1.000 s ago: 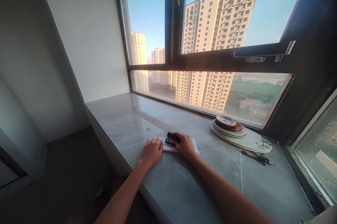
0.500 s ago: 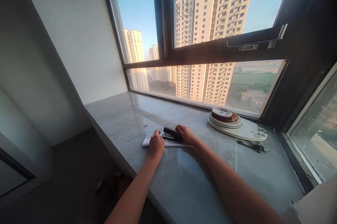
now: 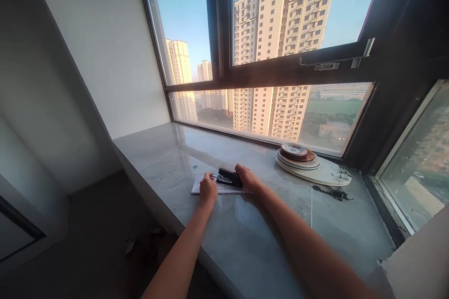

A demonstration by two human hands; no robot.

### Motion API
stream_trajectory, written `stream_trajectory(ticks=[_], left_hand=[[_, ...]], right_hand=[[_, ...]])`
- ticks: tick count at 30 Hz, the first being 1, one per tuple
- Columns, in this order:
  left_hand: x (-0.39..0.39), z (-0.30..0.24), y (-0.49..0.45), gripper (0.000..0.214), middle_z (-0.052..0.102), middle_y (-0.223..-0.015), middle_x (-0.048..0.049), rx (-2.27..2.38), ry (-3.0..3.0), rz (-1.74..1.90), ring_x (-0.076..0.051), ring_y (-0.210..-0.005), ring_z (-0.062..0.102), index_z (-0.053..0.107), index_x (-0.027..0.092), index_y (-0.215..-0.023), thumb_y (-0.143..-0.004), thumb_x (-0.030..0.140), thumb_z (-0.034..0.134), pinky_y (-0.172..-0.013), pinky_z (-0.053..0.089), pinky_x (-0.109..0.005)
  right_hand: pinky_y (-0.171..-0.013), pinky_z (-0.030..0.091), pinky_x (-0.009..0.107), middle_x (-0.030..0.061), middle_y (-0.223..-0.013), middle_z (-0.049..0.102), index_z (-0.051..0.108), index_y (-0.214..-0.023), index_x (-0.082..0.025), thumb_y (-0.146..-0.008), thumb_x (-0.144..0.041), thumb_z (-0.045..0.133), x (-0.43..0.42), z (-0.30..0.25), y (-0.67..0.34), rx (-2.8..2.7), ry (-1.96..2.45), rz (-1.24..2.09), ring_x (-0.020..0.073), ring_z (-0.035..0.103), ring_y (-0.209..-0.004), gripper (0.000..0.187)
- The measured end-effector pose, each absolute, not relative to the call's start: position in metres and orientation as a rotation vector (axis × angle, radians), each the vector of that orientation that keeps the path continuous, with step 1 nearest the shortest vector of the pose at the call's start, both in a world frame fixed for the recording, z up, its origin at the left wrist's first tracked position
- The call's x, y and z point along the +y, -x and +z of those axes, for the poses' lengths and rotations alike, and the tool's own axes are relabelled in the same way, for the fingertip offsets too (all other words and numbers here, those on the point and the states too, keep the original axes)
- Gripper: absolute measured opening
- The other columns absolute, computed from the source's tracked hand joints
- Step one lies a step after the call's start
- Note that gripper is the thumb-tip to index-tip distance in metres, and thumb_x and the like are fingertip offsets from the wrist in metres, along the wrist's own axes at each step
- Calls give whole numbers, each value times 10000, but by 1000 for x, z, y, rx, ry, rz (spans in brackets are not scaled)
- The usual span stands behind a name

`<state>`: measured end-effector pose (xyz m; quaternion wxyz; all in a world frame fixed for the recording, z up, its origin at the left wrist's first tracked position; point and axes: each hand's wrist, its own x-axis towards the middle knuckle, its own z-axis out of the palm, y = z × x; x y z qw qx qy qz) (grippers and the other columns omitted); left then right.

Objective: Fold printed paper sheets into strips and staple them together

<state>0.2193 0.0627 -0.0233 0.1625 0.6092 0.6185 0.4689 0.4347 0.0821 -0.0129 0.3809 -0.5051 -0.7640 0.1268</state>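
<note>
Occupying the lower centre of the frame: one black stapler (image 3: 230, 176), above white paper (image 3: 195, 187), front end toward the left of the frame. Right hand (image 3: 247, 177): grip clamped on the stapler's rear end. Left hand (image 3: 208, 189): over the paper, at the stapler's front end, fingertips near a thin metal part (image 3: 215, 175); cannot tell whether this grip closes on it. Small grey strip (image 3: 195, 166): just beyond the paper, left of centre. Right of centre: stack of plates (image 3: 302, 164), the bottom one a white oval with dark branch motif. Just below it: dark slender item, (image 3: 336, 193) type unclear. Support: window ledge (image 3: 147, 142), grey, glossy. Upper centre: dark window frame (image 3: 218, 32), pale towers (image 3: 298, 13) beyond.
</note>
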Motion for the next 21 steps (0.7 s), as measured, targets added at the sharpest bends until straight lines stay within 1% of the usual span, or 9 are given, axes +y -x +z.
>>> stream_trajectory(ticks=[3,5,7,8,10,12,15,18,21], left_hand=[[66,-25,-217,361,770,-1024,-174,1710,-1660,1394,-287,-973,750,693,146,-1101,-882,48,423,-896,565,-425],[69,-26,-215,360,772,-1022,-153,1661,-1609,1432,-264,-935,759,694,161,-1084,-891,56,409,-864,587,-410],[72,-28,-214,358,771,-1038,-125,1608,-1565,1468,-226,-897,765,688,179,-1084,-912,69,393,-830,606,-374],[73,-29,-213,355,769,-1043,-115,1584,-1546,1486,-211,-878,764,683,185,-1091,-928,81,385,-817,613,-360],[73,-30,-213,346,758,-1074,-113,1544,-1509,1533,-200,-883,758,667,189,-1132,-966,120,372,-819,618,-356],[72,-30,-212,344,728,-1177,-134,1511,-1469,1593,-207,-942,748,630,185,-1213,-1006,174,356,-850,614,-367],[71,-29,-211,364,668,-1320,-155,1436,-1407,1648,-202,-965,744,546,199,-1342,-1059,283,332,-838,616,-355],[73,-29,-211,380,691,-1293,-140,1344,-1353,1642,-197,-937,756,519,214,-1378,-1071,377,364,-805,621,-333],[77,-30,-212,359,727,-1226,-124,1277,-1329,1631,-204,-998,751,568,195,-1320,-1052,394,437,-835,620,-322]], right_hand=[[-791,478,314,44,-872,678,640,-986,-223,-1039,-488,329,78,-8,-437,-1968,1211,356,215,609,-860,412],[-830,502,329,57,-982,723,672,-1119,-215,-991,-516,473,74,-2,-437,-2041,1145,386,226,643,-931,383],[-800,519,329,54,-963,750,701,-1168,-214,-891,-452,654,71,2,-433,-2148,1127,369,231,673,-870,368],[-779,524,327,45,-929,759,715,-1169,-220,-857,-385,694,69,3,-430,-2191,1121,342,227,683,-821,353],[-792,539,333,39,-956,781,724,-1191,-244,-864,-256,662,66,4,-424,-2218,1066,262,228,714,-829,333],[-904,543,363,60,-1158,772,688,-1288,-262,-909,-176,588,63,3,-419,-2197,946,115,247,721,-1034,401],[-1052,486,445,81,-1347,700,631,-1388,-275,-989,-144,515,58,3,-414,-2242,775,-212,261,610,-1299,435],[-1072,458,489,74,-1375,684,596,-1430,-303,-1030,-136,487,52,5,-412,-2346,674,-459,265,553,-1362,448],[-1066,455,494,68,-1409,660,557,-1468,-307,-1028,-119,494,48,5,-409,-2390,625,-562,273,545,-1355,482]])
